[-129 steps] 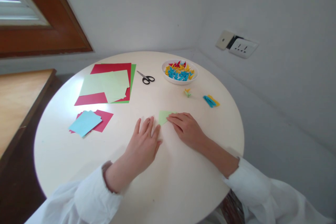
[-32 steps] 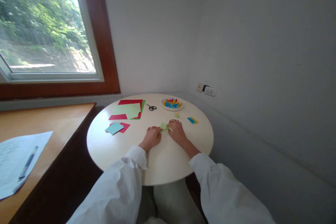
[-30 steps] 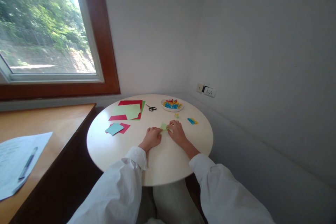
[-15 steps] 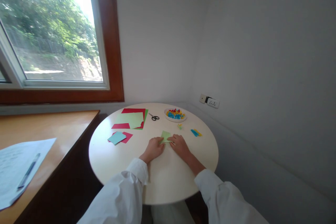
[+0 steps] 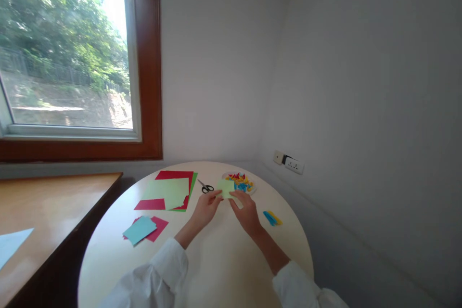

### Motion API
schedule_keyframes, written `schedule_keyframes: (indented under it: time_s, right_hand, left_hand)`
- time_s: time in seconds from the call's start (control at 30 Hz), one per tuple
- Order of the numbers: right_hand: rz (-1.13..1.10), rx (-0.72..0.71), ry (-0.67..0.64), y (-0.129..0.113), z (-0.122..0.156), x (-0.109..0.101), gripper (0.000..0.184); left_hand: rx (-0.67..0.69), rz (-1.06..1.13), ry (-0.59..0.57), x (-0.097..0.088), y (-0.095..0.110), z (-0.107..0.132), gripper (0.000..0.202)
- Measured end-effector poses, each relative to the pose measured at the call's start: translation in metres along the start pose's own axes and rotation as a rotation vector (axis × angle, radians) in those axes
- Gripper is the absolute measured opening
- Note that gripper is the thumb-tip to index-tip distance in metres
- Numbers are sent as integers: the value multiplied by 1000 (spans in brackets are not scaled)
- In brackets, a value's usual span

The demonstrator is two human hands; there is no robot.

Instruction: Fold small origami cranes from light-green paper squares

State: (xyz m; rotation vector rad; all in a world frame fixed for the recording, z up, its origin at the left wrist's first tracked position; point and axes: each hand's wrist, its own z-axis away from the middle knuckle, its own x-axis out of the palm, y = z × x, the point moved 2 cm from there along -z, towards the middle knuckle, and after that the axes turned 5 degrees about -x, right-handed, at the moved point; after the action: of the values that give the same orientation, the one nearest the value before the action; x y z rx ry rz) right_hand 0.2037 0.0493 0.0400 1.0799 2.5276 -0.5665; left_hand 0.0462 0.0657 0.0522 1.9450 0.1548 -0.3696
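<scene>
above the round white table [image 5: 231, 264], the pale green paper [image 5: 226, 186] is held between both hands: the left hand [image 5: 207, 207] and right hand [image 5: 247, 211] each pinch one side near its lower edge, thumb against fingers. from the head view, the paper overlaps the bowl [image 5: 254, 191] of folded pieces [image 5: 244, 182]; scissors [image 5: 207, 188] lie near the left hand.
</scene>
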Motion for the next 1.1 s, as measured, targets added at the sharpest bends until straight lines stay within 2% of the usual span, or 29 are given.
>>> schedule_keyframes:
  time_s: [0.07,0.2,0.33,0.43,0.57,0.77,0.9,1.1]
  right_hand:
    - [-52,-3,117,0,-25,-5,17]
    - [-129,-3,205,-9,-71,-18,12]
    - [-195,-24,241,-19,-101,-30,9]
    - [-274,-46,233,-23,-113,-33,8]
    - [-414,-9,191,-23,-120,-31,7]
    - [-606,87,112,-19,-124,-22,3]
    - [-693,124,161,-23,-125,-20,1]
    - [-672,138,178,-34,-123,-28,7]
  left_hand:
    - [16,54,9,-4,14,-16,35]
    - [96,169,73,-20,49,-37,42]
    - [147,77,94,-41,82,-41,44]
    - [202,36,92,-56,95,-38,43]
    - [252,64,146,-76,98,-36,42]
    - [281,57,80,-95,95,-39,32]
    - [297,60,39,-98,94,-40,24]
    - [336,-10,93,-95,98,-37,13]
